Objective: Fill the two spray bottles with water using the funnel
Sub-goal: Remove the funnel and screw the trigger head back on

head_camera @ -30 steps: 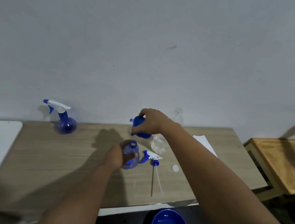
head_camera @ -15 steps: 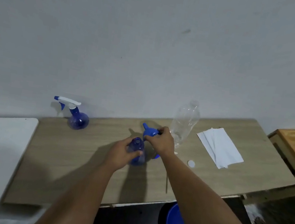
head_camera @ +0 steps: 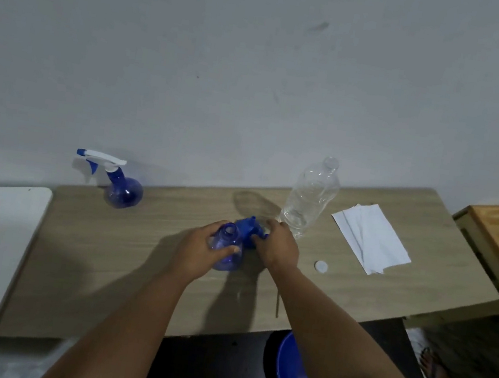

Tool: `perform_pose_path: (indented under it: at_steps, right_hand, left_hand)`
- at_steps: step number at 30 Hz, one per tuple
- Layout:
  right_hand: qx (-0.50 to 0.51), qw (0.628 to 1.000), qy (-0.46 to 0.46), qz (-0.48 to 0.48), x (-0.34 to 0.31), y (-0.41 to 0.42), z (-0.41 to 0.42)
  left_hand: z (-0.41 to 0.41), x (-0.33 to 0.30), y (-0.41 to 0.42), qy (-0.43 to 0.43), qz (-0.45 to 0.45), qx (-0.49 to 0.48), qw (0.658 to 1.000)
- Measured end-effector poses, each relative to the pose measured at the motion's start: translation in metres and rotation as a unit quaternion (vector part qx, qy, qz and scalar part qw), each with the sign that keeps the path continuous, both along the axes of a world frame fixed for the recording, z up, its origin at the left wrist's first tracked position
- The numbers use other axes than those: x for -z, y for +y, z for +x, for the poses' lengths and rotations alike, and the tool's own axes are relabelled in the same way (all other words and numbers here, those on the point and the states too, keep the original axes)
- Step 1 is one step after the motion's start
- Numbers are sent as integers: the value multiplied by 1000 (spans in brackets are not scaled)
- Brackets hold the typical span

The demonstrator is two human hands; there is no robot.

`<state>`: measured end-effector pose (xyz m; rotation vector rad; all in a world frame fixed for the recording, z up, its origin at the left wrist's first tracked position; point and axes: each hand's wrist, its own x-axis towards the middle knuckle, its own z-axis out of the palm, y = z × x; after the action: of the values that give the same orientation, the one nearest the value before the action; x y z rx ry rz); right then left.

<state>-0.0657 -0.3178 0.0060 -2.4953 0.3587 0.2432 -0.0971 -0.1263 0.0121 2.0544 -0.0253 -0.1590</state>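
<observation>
At a wooden worktop (head_camera: 103, 264), a person's left hand (head_camera: 197, 252) wraps around an uncapped blue spray bottle (head_camera: 226, 249) standing upright near the middle, its open neck pointing up. Just beside it, the right hand (head_camera: 278, 247) pinches a blue funnel (head_camera: 249, 229), fingers closed on it; which way its spout points cannot be told. A second spray bottle (head_camera: 121, 190), trigger head on, stands upright at the back left. A clear plastic bottle (head_camera: 307, 203), uncapped and partly filled, stands behind the right hand. A white cap (head_camera: 321, 266) and folded paper (head_camera: 369, 237) lie to the right.
</observation>
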Motion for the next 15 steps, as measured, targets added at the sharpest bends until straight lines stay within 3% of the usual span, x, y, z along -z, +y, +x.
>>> perform_pose_path:
  at_steps: [5,15]
  right_hand:
    - [68,993,55,-73,3,-36,-15]
    - [75,989,119,-56,15,-45,-31]
  left_hand:
    - [-5,-1,-9,0,-16,10,1000]
    - [-20,10,-16,17,-20,3,1000]
